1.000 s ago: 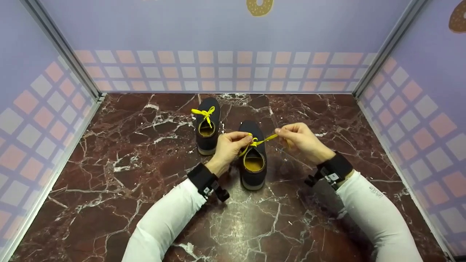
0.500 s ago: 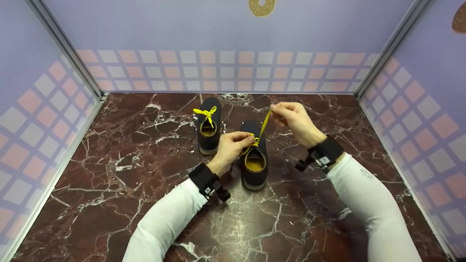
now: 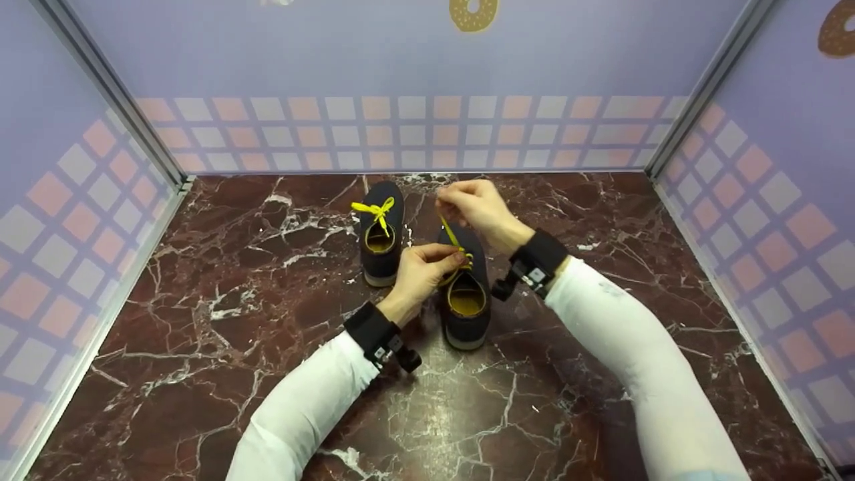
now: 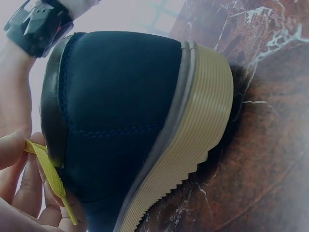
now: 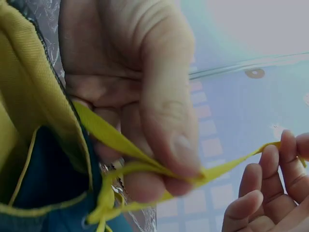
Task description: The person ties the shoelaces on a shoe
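A dark shoe (image 3: 465,327) with a yellow lining stands on the marbled surface between my hands. Its yellow shoelace (image 3: 451,232) comes out of the eyelets at its front. My left hand (image 3: 421,272) pinches a loop of the lace between thumb and fingers, close to the knot area, as the right wrist view shows. Beyond the shoe, my right hand (image 3: 477,206) is raised and pinches the other stretch of lace (image 5: 231,166), pulled taut past the left thumb. In the left wrist view the shoe's heel and ribbed sole (image 4: 207,96) fill the middle, with a lace end (image 4: 53,179) hanging from my left fingers.
A matching shoe (image 3: 379,270) with a tied yellow bow (image 3: 379,210) stands just left of my left hand. Lilac walls (image 3: 414,67) with a checked band enclose the marbled surface (image 3: 200,374) at the back and both sides.
My right hand has swung from the shoe's right side up and leftward past its toe, carrying the lace over toward the left thumb. My left hand and both shoes have stayed put.
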Demonstrator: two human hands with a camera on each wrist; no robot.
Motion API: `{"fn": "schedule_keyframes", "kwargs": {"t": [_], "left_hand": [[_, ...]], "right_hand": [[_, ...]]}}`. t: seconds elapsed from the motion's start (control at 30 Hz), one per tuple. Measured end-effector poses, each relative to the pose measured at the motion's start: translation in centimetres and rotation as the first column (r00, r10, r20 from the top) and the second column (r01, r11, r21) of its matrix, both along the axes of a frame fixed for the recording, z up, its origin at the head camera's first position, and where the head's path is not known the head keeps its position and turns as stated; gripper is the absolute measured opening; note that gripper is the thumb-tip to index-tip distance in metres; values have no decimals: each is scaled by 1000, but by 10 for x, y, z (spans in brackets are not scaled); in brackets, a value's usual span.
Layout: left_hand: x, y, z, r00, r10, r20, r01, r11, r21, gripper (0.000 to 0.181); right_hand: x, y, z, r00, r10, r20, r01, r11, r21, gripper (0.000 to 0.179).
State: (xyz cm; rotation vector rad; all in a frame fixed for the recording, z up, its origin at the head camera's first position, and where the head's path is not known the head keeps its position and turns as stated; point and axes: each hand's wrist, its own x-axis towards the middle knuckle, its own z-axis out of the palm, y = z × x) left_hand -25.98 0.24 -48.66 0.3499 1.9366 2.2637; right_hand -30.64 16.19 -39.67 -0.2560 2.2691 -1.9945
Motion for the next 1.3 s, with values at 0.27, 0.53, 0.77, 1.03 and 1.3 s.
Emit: {"fn": "schedule_keyframes", "kwargs": {"t": [0.27, 0.53, 0.77, 1.03, 1.3], "left_hand": [[1, 3, -1, 999, 47, 2, -47, 998, -40, 18], [0, 4, 3, 996, 84, -9, -84, 992, -98, 16], [-2, 3, 4, 996, 91, 0, -90, 988, -123, 17], [-6, -1, 5, 997, 74, -30, -77, 989, -123, 13], [-8, -3, 5, 991, 78, -104, -94, 984, -151, 15]], "right_hand": [[-6, -22, -17, 1000, 18, 24, -22, 988, 155, 30], [-4, -28, -33, 995, 72, 66, -90, 935, 343, 45], [0, -10, -27, 992, 125, -11, -113, 929, 353, 44], [6, 34, -25, 974, 178, -140, -94, 880, 465, 25], [10, 53, -32, 948, 311, -65, -248, 853, 460, 20]]}}
